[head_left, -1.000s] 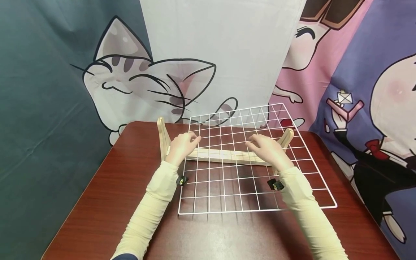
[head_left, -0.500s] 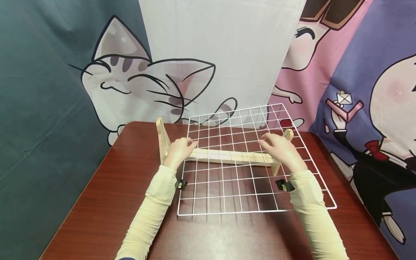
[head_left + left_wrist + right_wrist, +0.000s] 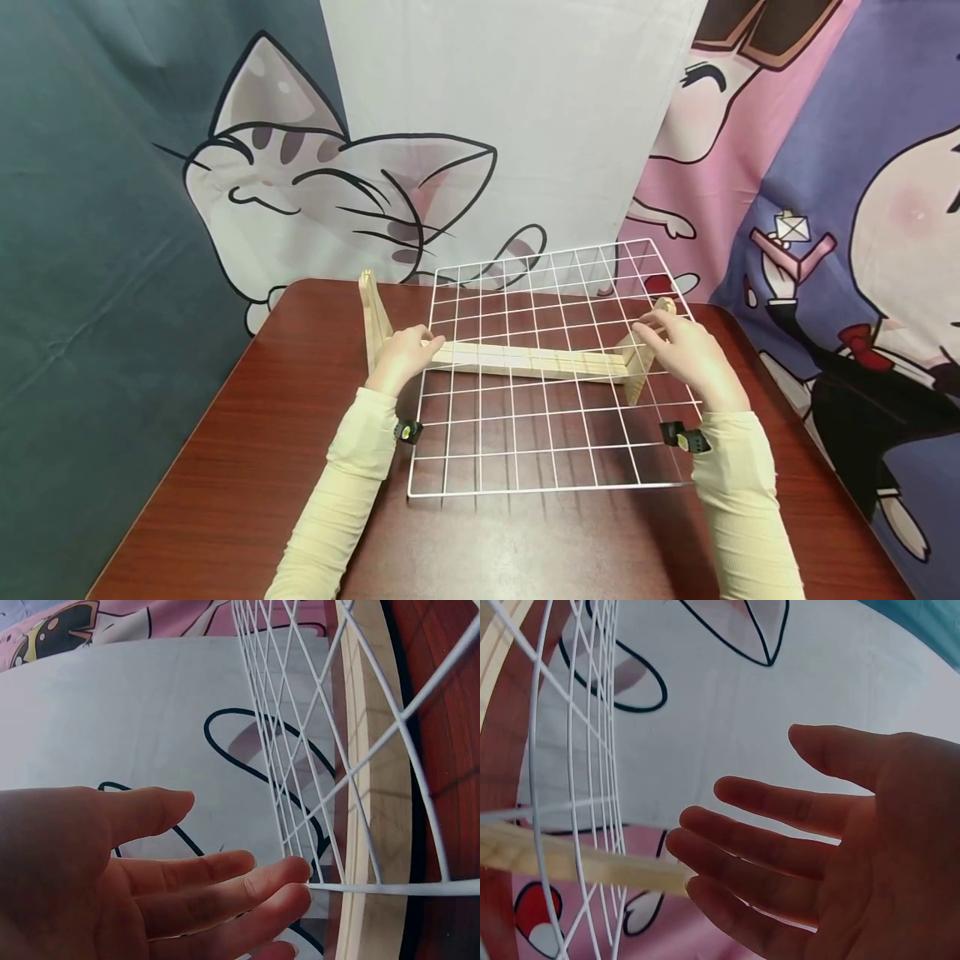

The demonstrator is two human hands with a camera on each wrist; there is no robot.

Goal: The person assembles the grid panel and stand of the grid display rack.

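Note:
A white wire grid panel (image 3: 525, 492) leans at a slant over a pale wooden stand, which has a long crossbar (image 3: 525, 360) and an upright at each end. My left hand (image 3: 405, 358) hovers at the panel's left edge with relaxed, slightly bent fingers. In the left wrist view its fingertips (image 3: 296, 871) come right up to the edge wire, and nothing sits between thumb and fingers. Over the panel's right part, my right hand (image 3: 693, 354) has its fingers spread, near the right upright (image 3: 636, 377). The right wrist view shows that palm (image 3: 900, 870) bare, beside the wires.
The stand's left upright (image 3: 373, 321) rises beside the left hand. Underneath is a reddish-brown table (image 3: 225, 433) with rounded back corners. Right behind it hangs a cloth backdrop (image 3: 480, 92) printed with cartoon figures. Small black devices are strapped at both wrists.
My right hand has moved right across the panel, toward its right edge. The left hand has drifted slightly left and nearer to me. Panel and stand have stayed in place.

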